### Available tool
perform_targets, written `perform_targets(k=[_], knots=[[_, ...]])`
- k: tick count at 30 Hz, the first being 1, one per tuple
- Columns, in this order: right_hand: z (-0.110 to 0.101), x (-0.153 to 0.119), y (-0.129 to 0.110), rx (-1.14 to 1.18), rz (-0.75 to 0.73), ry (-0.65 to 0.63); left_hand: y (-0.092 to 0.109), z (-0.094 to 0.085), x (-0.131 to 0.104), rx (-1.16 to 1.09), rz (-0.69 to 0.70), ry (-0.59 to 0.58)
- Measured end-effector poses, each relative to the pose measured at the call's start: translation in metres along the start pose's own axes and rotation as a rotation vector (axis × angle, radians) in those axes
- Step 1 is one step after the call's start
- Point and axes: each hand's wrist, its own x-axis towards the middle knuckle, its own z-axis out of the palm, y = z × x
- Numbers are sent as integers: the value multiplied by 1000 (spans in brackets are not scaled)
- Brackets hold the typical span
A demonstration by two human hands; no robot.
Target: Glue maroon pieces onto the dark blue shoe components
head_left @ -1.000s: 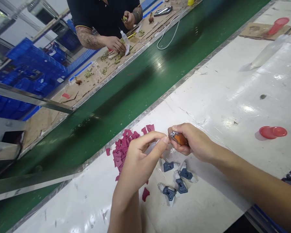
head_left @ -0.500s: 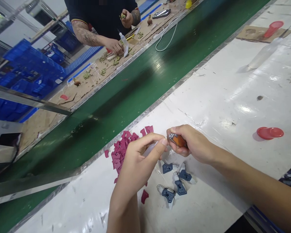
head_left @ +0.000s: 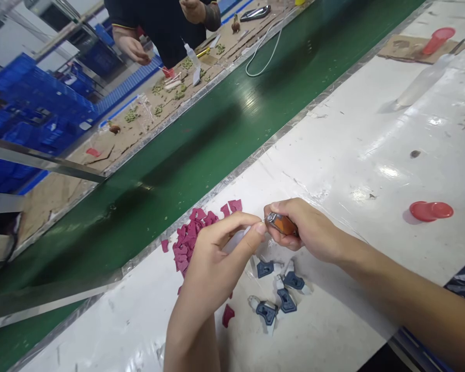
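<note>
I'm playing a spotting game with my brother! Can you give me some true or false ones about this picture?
The right hand holds an orange thing. True.
The belt is yellow. False: the belt is green.
Pink pieces are heaped on the white table. True.
The dark blue pieces lie on the belt. False: the dark blue pieces lie on the table.

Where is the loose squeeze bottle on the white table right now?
In the head view, the squeeze bottle lies at the upper right, just below the cardboard piece that has a red cup on it.
</note>
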Motion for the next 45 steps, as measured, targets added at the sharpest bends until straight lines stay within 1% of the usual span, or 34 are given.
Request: perform_targets(k=[10, 18, 24, 45], knots=[[-1, 0, 3, -18, -3, 7, 0, 1, 0, -8, -21, -11], [-2, 4, 6, 8, 11, 8, 1, 1, 0, 5, -5, -4], [-2, 3, 6, 36, 10, 4, -1, 2, 1, -24, 0, -6], [-2, 5, 7, 50, 21, 6, 2, 2, 0, 50, -7, 24]])
